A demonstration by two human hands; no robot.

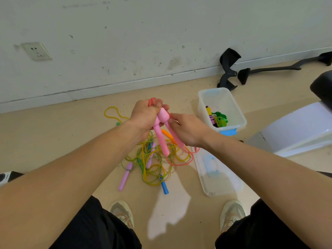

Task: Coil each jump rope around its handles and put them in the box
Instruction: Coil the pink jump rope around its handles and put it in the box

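In left hand [145,115], pink handles [162,142] partly hidden; right hand [186,131] grips 1.

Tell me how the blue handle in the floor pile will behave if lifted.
The blue handle looks rigid and light. Its cord runs into the tangled ropes, so lifting it would likely drag floppy loops along.
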